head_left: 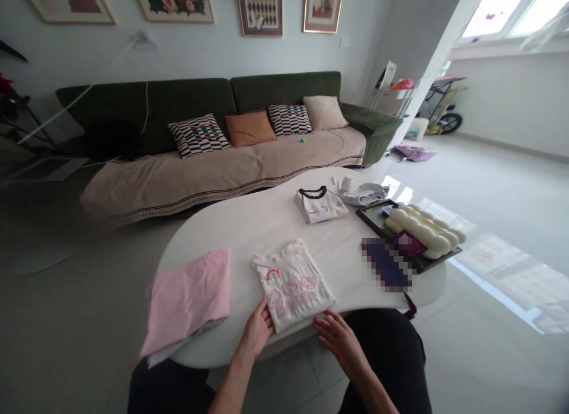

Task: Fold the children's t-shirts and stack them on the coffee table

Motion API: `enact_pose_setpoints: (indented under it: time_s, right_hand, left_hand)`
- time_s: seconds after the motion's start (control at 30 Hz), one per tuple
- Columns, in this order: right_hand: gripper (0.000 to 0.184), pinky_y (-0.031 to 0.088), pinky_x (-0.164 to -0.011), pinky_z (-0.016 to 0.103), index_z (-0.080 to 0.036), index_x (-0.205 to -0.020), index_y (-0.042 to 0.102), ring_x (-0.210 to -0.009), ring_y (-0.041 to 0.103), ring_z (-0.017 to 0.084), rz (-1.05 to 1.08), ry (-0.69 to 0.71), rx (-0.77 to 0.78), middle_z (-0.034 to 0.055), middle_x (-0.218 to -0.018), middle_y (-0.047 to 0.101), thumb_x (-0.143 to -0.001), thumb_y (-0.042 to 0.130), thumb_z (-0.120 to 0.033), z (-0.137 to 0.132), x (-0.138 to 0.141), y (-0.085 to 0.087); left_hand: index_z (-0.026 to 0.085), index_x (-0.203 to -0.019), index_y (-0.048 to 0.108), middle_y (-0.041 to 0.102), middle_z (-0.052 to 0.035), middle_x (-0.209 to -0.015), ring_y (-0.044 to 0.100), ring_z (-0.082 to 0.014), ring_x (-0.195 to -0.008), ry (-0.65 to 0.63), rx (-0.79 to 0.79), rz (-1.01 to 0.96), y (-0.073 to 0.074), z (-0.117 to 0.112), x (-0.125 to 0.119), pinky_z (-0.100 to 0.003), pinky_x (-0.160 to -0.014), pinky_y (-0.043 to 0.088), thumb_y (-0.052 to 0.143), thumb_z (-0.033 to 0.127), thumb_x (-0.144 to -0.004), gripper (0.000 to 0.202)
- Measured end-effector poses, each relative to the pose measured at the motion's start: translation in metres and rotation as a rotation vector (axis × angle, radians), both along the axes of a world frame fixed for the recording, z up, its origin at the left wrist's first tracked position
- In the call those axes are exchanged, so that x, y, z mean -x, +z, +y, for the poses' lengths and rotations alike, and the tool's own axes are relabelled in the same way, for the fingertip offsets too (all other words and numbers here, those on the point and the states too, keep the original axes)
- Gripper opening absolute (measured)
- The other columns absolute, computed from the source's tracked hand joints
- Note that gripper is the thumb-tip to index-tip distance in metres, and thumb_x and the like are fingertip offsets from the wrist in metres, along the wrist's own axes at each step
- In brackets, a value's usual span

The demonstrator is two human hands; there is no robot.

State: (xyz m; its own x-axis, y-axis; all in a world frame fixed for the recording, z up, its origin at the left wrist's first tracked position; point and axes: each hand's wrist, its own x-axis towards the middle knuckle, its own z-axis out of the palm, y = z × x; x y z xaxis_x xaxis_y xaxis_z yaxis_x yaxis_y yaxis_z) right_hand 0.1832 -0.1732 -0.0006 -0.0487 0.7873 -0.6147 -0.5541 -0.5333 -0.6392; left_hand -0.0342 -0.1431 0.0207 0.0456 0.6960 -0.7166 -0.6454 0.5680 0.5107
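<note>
A white folded T-shirt (288,283) with a pink cartoon print and a small rainbow lies flat near the front edge of the white table. At its left lower edge, my left hand (258,330) rests with fingers stretched along the fabric. My right hand (336,336) is at the shirt's lower right corner, fingers extended and held close together. Neither hand visibly grips the cloth. To the left lies a pink folded garment (191,295) with a pale layer under it. Farther back sits another folded white shirt (320,205) with a dark collar.
On the right of the white table (208,227) is a dark tray (371,215) bearing a cream bumpy object (422,229). A blurred dark item (386,264) lies beside it. A crumpled packet (364,193) is behind. A green sofa (284,86) with cushions stands beyond.
</note>
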Motion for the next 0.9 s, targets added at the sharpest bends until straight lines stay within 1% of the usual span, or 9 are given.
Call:
enact_pose_setpoints:
  time_s: [0.1, 0.23, 0.33, 0.43, 0.57, 0.67, 0.73, 0.83, 0.9]
  right_hand:
    - [0.052, 0.047, -0.071, 0.030, -0.016, -0.103, 0.051, -0.086, 0.063, 0.022, -0.336, 0.009, -0.090, 0.0094, -0.091, 0.066, -0.063, 0.063, -0.047, 0.030, -0.023, 0.008]
    - [0.047, 0.046, -0.062, 0.027, -0.012, -0.099, 0.055, -0.074, 0.063, 0.019, -0.918, 0.312, -0.151, 0.0083, -0.080, 0.066, -0.071, 0.050, -0.049, 0.097, -0.027, 0.024]
    - [0.037, 0.043, -0.062, 0.027, -0.014, -0.085, 0.059, -0.075, 0.061, 0.020, -1.067, 0.430, -0.163, 0.0072, -0.073, 0.065, -0.067, 0.057, -0.047, 0.137, -0.017, 0.030]
    - [0.033, 0.040, -0.066, 0.028, -0.015, -0.084, 0.059, -0.083, 0.059, 0.023, -1.170, 0.498, -0.172, 0.0092, -0.079, 0.064, -0.064, 0.060, -0.041, 0.158, -0.004, 0.031]
    - [0.029, 0.039, -0.064, 0.026, -0.015, -0.083, 0.059, -0.084, 0.057, 0.023, -1.169, 0.578, -0.161, 0.0085, -0.083, 0.064, -0.057, 0.063, -0.027, 0.163, 0.010, 0.029]
    - [0.018, 0.039, -0.057, 0.023, -0.014, -0.072, 0.060, -0.072, 0.059, 0.019, -1.063, 0.650, -0.169, 0.0035, -0.071, 0.063, -0.056, 0.061, -0.023, 0.161, 0.013, 0.031]
    - [0.016, 0.040, -0.055, 0.021, -0.014, -0.073, 0.060, -0.067, 0.058, 0.016, -0.944, 0.671, -0.226, 0.0012, -0.069, 0.062, -0.060, 0.057, -0.023, 0.159, 0.010, 0.035]
    - [0.023, 0.041, -0.055, 0.020, -0.015, -0.087, 0.058, -0.068, 0.056, 0.013, -0.663, 0.614, -0.390, -0.0005, -0.075, 0.062, -0.067, 0.049, -0.023, 0.161, 0.001, 0.043]
    - [0.027, 0.040, -0.052, 0.018, -0.016, -0.093, 0.055, -0.063, 0.054, 0.011, -0.545, 0.578, -0.464, -0.0015, -0.073, 0.060, -0.068, 0.048, -0.022, 0.170, -0.008, 0.049]
  left_hand:
    - [0.014, -0.097, 0.057, 0.066, -0.0094, -0.084, 0.063, -0.0155, -0.070, -0.048, 0.002, 0.097, 0.004, 0.019, 0.010, -0.026, -0.065, 0.047, 0.048, 0.027, -0.082, 0.022]
    - [0.016, -0.090, 0.055, 0.066, -0.0062, -0.080, 0.062, -0.0143, -0.068, -0.040, -0.048, 0.249, 0.008, 0.050, 0.018, -0.024, -0.060, 0.045, 0.047, 0.023, -0.081, 0.014]
    - [0.018, -0.091, 0.054, 0.066, -0.0048, -0.085, 0.062, -0.0151, -0.072, -0.071, -0.103, 0.353, 0.009, 0.064, 0.018, -0.023, -0.059, 0.044, 0.049, 0.025, -0.079, 0.014]
    - [0.022, -0.105, 0.050, 0.065, -0.0048, -0.094, 0.062, -0.0171, -0.081, -0.097, -0.120, 0.416, 0.010, 0.066, 0.016, -0.025, -0.062, 0.044, 0.053, 0.025, -0.076, 0.029]
    - [0.025, -0.117, 0.044, 0.064, -0.0056, -0.102, 0.061, -0.0187, -0.088, -0.108, -0.104, 0.355, 0.013, 0.056, 0.015, -0.027, -0.069, 0.045, 0.060, 0.026, -0.071, 0.049]
    - [0.021, -0.117, 0.048, 0.065, -0.0071, -0.099, 0.061, -0.0206, -0.090, -0.173, -0.104, 0.242, 0.017, 0.047, 0.015, -0.028, -0.072, 0.045, 0.063, 0.030, -0.069, 0.051]
    - [0.019, -0.116, 0.049, 0.066, -0.0074, -0.097, 0.061, -0.0214, -0.089, -0.220, -0.098, 0.173, 0.022, 0.046, 0.015, -0.029, -0.072, 0.046, 0.064, 0.030, -0.068, 0.052]
    - [0.021, -0.118, 0.048, 0.066, -0.0054, -0.095, 0.062, -0.0205, -0.086, -0.242, -0.117, 0.107, 0.035, 0.061, 0.009, -0.029, -0.072, 0.046, 0.063, 0.025, -0.067, 0.053]
    - [0.023, -0.118, 0.047, 0.066, -0.0039, -0.093, 0.062, -0.0191, -0.082, -0.238, -0.155, 0.069, 0.048, 0.084, 0.000, -0.028, -0.071, 0.047, 0.061, 0.021, -0.067, 0.052]
